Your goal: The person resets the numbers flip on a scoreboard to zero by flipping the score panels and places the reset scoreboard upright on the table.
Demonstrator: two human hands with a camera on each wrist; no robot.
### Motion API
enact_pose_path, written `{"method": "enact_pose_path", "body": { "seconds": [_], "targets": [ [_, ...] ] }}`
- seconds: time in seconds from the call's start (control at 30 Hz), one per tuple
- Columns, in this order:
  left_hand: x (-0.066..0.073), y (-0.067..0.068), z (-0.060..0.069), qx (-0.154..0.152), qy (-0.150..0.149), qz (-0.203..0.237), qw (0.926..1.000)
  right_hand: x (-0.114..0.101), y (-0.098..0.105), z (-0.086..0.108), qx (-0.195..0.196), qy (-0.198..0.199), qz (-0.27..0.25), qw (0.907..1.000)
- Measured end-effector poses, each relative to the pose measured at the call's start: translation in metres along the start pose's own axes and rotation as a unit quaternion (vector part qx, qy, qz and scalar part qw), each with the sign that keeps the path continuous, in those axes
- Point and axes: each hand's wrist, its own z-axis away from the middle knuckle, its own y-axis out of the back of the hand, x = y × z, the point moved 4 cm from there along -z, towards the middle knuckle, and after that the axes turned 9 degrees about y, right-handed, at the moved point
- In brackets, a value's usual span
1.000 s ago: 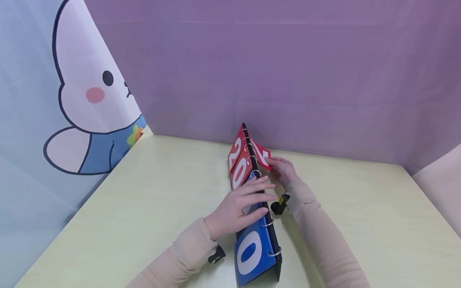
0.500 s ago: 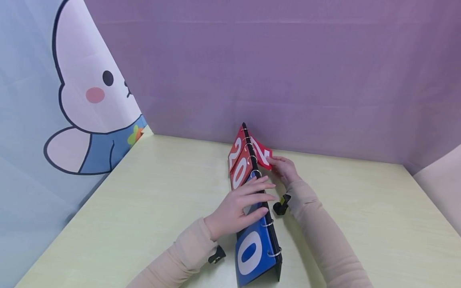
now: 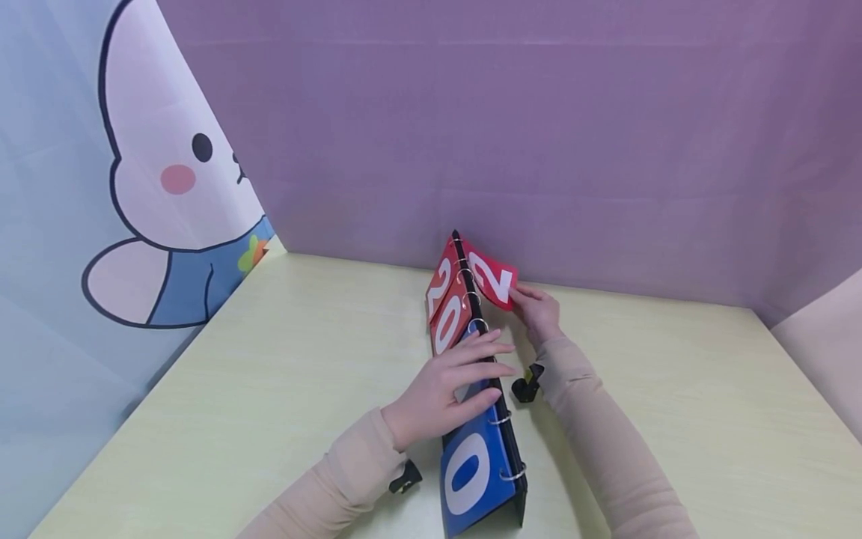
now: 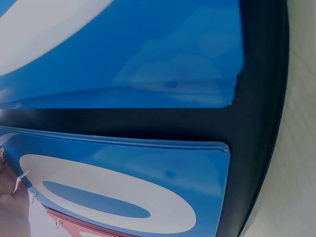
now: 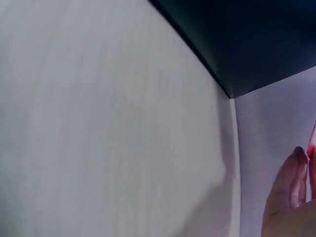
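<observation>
A tent-shaped flip scoreboard (image 3: pixel 517 449) with a black frame and ring-bound number cards stands on the table. Its left face shows red cards reading 2 and 0 at the far end and a blue 0 card (image 3: pixel 467 474) at the near end. Over the middle of the top edge lies my left hand (image 3: pixel 447 385), fingers straight and spread, covering part of the blue cards. My right hand (image 3: pixel 536 308) pinches the lower corner of a red card (image 3: pixel 494 278) marked 2, lifted away from the right face. The left wrist view shows two blue 0 cards (image 4: pixel 108 192) close up.
The pale table (image 3: pixel 673 404) extends on both sides of the scoreboard. A purple cloth backdrop (image 3: pixel 572 150) hangs behind its far edge, near the scoreboard's far end. On the left hangs a blue cloth with a cartoon figure (image 3: pixel 161 195).
My right hand has raised the red 2 card outward and slightly up to the right, so its number shows more fully. The left hand has stayed in place.
</observation>
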Motion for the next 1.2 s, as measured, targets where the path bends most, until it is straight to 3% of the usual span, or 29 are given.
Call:
{"method": "enact_pose_path", "body": {
  "seconds": [0.27,0.5,0.77,1.2],
  "targets": [
    [0.001,-0.001,0.001,-0.006,0.012,0.001,0.9999,-0.003,0.002,0.0,-0.001,0.003,0.002,1.0],
    [0.0,-0.001,0.001,0.003,-0.005,-0.001,1.0,-0.006,0.002,0.0,-0.022,-0.021,-0.039,0.9988],
    [0.0,0.0,0.001,-0.003,0.003,-0.005,1.0,-0.022,0.006,-0.001,-0.054,0.016,-0.025,0.9981],
    [0.0,-0.001,0.001,0.011,-0.013,-0.012,0.9998,-0.061,0.01,0.002,-0.023,0.074,-0.01,0.997]
  ]
}}
